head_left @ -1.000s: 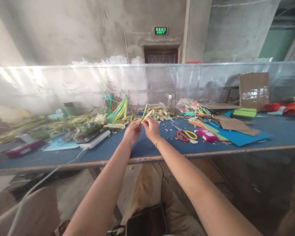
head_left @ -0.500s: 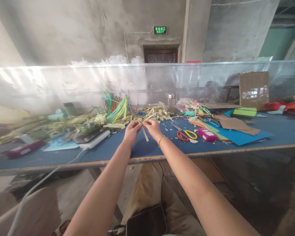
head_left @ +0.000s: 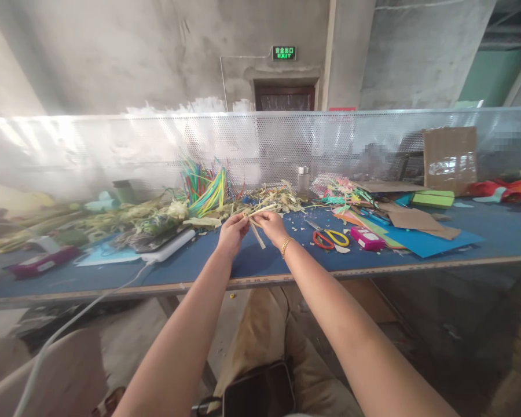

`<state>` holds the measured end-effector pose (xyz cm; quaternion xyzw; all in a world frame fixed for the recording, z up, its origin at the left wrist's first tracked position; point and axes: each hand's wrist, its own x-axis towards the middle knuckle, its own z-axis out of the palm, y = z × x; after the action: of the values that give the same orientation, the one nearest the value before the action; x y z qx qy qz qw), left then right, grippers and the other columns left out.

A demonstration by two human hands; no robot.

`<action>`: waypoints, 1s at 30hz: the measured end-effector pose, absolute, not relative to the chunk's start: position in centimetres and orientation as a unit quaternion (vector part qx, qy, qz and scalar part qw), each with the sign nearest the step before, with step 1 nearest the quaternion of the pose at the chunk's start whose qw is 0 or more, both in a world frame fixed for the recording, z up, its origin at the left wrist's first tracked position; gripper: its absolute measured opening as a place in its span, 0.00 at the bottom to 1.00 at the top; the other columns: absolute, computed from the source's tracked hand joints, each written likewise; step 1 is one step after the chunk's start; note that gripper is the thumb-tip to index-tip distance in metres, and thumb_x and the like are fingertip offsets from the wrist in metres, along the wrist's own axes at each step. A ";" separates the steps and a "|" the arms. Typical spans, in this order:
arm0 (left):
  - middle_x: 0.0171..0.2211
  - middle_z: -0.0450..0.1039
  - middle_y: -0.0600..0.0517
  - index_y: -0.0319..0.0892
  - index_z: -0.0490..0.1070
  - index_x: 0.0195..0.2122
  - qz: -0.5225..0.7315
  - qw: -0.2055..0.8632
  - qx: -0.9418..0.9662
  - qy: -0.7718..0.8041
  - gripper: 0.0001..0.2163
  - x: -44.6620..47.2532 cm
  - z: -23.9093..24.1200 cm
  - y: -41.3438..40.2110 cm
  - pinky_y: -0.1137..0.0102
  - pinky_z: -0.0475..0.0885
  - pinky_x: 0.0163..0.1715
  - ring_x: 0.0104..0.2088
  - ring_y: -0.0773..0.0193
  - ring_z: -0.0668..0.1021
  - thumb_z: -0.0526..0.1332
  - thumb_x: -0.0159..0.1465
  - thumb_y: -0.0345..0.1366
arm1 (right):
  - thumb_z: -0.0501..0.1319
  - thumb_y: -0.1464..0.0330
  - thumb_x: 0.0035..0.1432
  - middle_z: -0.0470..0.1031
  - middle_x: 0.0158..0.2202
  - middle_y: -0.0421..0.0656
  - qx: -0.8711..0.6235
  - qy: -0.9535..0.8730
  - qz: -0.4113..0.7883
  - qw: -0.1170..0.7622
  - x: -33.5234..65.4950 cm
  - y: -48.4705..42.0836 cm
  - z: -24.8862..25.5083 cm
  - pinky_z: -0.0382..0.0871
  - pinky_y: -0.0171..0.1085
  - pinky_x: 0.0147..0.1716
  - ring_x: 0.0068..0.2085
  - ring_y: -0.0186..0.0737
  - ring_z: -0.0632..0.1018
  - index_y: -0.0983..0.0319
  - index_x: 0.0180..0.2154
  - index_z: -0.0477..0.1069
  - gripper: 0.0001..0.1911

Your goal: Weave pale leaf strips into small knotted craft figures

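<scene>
Pale strips [head_left: 257, 238], thin, flat and dry-looking like husk, are held above the near middle of the blue table [head_left: 260, 269], between the two hands. Thumb and fingers of the left hand [head_left: 233, 233] press together on them where they meet; the right hand [head_left: 271, 227] pinches just beside, its fingertips close to the other's. One ribbon-like end hangs down, slightly slanted, below the fingers. Behind lies a loose, curling heap [head_left: 282, 200] of similar brittle scraps, near a clear bottle [head_left: 303, 183] with a shiny metal cap. Left of the heap, a bundle of slender, bright-coloured stems [head_left: 208, 192] fans upward. To the right rest scissors [head_left: 325, 233] with rounded red and yellow loops, a small, boxy magenta case [head_left: 367, 238], a smooth blue sheet [head_left: 440, 238] and flat, matte brown cardboard [head_left: 419, 219].
</scene>
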<state>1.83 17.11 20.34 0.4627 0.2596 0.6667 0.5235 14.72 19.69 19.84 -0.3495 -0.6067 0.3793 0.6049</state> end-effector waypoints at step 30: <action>0.20 0.66 0.58 0.39 0.70 0.25 0.689 0.529 0.400 0.292 0.10 1.4 20.3 17.8 0.80 0.61 0.19 0.19 0.77 0.68 0.72 0.45 0.30 | 0.60 0.69 0.54 0.75 0.28 0.37 -0.433 -0.720 0.111 0.531 15.2 18.2 20.6 0.67 0.38 0.42 0.31 0.36 0.75 0.58 0.30 0.68 0.02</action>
<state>1.40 17.85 20.30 0.3996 0.2918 0.6893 0.5292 15.24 18.18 20.56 -0.4331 -0.7202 0.1106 0.5305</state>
